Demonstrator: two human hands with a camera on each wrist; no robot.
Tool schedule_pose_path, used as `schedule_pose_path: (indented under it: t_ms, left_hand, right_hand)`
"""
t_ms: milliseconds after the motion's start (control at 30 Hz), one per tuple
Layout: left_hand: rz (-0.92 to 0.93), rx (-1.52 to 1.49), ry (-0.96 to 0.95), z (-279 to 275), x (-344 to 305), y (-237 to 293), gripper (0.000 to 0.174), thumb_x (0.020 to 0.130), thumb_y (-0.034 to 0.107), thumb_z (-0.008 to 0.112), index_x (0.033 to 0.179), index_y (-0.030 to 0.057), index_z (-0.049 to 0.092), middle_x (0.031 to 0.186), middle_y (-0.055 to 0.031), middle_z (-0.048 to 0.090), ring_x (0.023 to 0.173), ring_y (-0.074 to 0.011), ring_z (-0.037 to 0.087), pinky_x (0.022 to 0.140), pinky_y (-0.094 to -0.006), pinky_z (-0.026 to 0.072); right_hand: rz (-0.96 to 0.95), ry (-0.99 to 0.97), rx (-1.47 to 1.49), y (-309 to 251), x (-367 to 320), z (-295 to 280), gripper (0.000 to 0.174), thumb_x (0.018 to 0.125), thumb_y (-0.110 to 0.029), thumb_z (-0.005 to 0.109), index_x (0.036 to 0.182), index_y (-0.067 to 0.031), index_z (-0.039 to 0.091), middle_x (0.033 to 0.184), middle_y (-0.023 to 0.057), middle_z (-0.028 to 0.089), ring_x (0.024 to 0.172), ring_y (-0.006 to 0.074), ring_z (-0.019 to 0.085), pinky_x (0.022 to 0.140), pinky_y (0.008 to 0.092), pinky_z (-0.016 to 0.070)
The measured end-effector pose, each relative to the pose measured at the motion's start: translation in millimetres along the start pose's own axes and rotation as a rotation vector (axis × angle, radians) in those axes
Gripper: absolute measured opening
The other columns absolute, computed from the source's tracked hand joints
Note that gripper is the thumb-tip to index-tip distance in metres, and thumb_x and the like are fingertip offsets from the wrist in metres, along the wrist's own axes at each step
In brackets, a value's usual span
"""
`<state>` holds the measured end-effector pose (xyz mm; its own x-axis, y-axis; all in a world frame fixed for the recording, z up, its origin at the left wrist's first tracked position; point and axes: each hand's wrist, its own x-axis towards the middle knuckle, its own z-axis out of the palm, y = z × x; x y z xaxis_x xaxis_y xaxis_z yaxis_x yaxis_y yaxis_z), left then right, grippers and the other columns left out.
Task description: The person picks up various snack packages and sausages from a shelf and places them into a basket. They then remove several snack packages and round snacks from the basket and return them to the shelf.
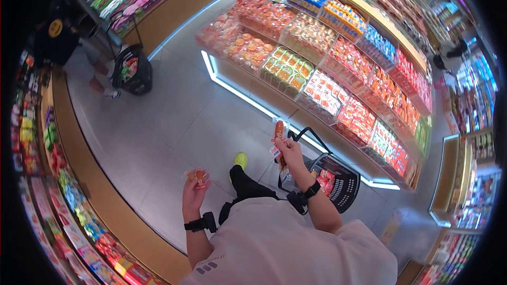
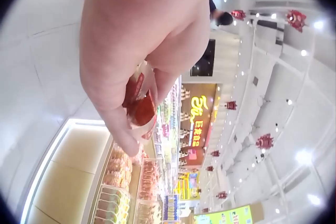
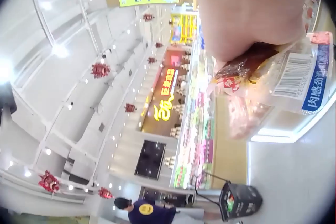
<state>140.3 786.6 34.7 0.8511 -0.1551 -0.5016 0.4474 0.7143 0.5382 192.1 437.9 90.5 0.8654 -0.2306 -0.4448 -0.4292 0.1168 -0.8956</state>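
Observation:
My left hand (image 1: pixel 194 192) holds a small clear packet (image 1: pixel 198 176) with reddish-brown food inside. From the left wrist view, the packet (image 2: pixel 142 106) sits between thumb and fingers, its far part hidden by the hand. Out in front, my right hand (image 1: pixel 290 153) grips packaged sausages (image 1: pixel 279 129), which stick out above and below the fingers. The right wrist view shows a clear wrapper (image 3: pixel 291 74) with a barcode and a blue label, plus dark brown food under the hand. Beside the right forearm is a black shopping basket (image 1: pixel 348 182) with red packets inside.
A lit display stand (image 1: pixel 296 108) with bins of wrapped snacks rises ahead and to the right. More snack shelves (image 1: pixel 100 216) curve along the left. Another person (image 1: pixel 63 47) stands at the upper left by a dark basket (image 1: pixel 140 76). Grey tiled floor (image 1: pixel 174 105) lies between.

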Motion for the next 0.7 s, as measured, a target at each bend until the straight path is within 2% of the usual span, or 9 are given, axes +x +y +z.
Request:
schedule_pose_path:
  t_ms: [67,267,333,400,467,533,600,633,700]
  left_hand:
    - [0.033,0.060,0.057,11.2,41.9,28.5,0.033,0.091,0.014,0.053,0.123,0.0069,0.046,0.117,-0.0116,0.054,0.105,-0.0274,0.055,0.085,-0.0400,0.0483]
    - [0.068,0.241,-0.038,99.9,144.6,106.7,0.033,0.093,0.017,0.052,0.124,0.0051,0.047,0.118,-0.0107,0.055,0.099,-0.0213,0.058,0.077,-0.0321,0.0519]
    - [0.001,0.273,-0.099,116.5,177.4,106.1,0.033,0.093,0.017,0.052,0.123,0.0049,0.047,0.116,-0.0108,0.056,0.097,-0.0209,0.059,0.077,-0.0324,0.0524]
    - [-0.063,0.319,-0.144,123.1,206.2,106.7,0.032,0.094,0.017,0.051,0.123,0.0047,0.047,0.114,-0.0109,0.057,0.095,-0.0206,0.061,0.077,-0.0327,0.0529]
    - [-0.096,0.328,-0.142,146.4,246.9,90.4,0.029,0.094,0.015,0.051,0.120,0.0039,0.049,0.108,-0.0105,0.059,0.090,-0.0211,0.062,0.075,-0.0333,0.0544]
    - [-0.143,0.367,-0.184,186.1,279.5,76.7,0.026,0.093,0.014,0.051,0.117,0.0035,0.050,0.106,-0.0105,0.059,0.088,-0.0214,0.063,0.074,-0.0330,0.0550]
    - [-0.185,0.391,-0.223,207.2,308.9,71.4,0.023,0.093,0.013,0.052,0.114,0.0030,0.050,0.104,-0.0105,0.059,0.087,-0.0217,0.063,0.072,-0.0327,0.0555]
    - [-0.192,0.382,-0.270,218.6,327.6,68.6,0.023,0.093,0.014,0.052,0.114,0.0034,0.051,0.105,-0.0104,0.060,0.087,-0.0211,0.063,0.071,-0.0305,0.0551]
    - [-0.192,0.351,-0.353,251.1,369.8,64.6,0.023,0.093,0.015,0.053,0.113,0.0037,0.051,0.106,-0.0103,0.060,0.087,-0.0205,0.063,0.070,-0.0284,0.0546]
  right_hand:
    - [0.072,0.083,0.101,-9.7,25.9,-12.5,0.030,0.088,-0.029,0.062,0.085,0.0003,0.067,0.064,0.0018,0.059,0.054,0.0054,0.050,0.050,0.0222,0.0399]
    - [-0.206,0.341,0.201,-49.5,85.2,-32.1,0.027,0.091,-0.024,0.057,0.092,0.0014,0.065,0.065,0.0002,0.059,0.056,0.0046,0.051,0.051,0.0215,0.0391]
    - [-0.290,0.407,0.163,-50.6,103.6,-45.0,0.027,0.092,-0.024,0.056,0.095,0.0013,0.065,0.066,-0.0010,0.058,0.057,0.0040,0.050,0.051,0.0212,0.0389]
    - [-0.174,0.326,0.178,-95.3,90.7,-51.5,0.028,0.092,-0.025,0.056,0.097,0.0008,0.065,0.066,-0.0020,0.057,0.057,0.0033,0.048,0.051,0.0211,0.0383]
    - [-0.221,0.392,0.035,-100.7,109.4,-64.7,0.028,0.092,-0.026,0.056,0.099,0.0000,0.065,0.065,-0.0020,0.056,0.056,0.0030,0.047,0.050,0.0212,0.0378]
    - [-0.288,0.459,0.049,-110.9,123.1,-72.9,0.027,0.091,-0.027,0.057,0.092,-0.0007,0.065,0.064,-0.0019,0.055,0.057,0.0023,0.047,0.050,0.0212,0.0372]
    - [-0.170,0.498,0.023,-117.1,140.4,-86.2,0.028,0.091,-0.027,0.058,0.082,-0.0012,0.062,0.060,-0.0022,0.053,0.053,0.0017,0.045,0.046,0.0212,0.0353]
    - [-0.224,0.556,0.051,-121.8,150.1,-84.0,0.030,0.091,-0.027,0.058,0.075,-0.0021,0.058,0.055,-0.0023,0.050,0.046,0.0026,0.042,0.041,0.0220,0.0322]
    - [-0.127,0.590,0.088,-130.7,169.8,-84.2,0.031,0.090,-0.029,0.059,0.073,-0.0024,0.058,0.050,-0.0014,0.047,0.037,0.0063,0.040,0.035,0.0239,0.0284]
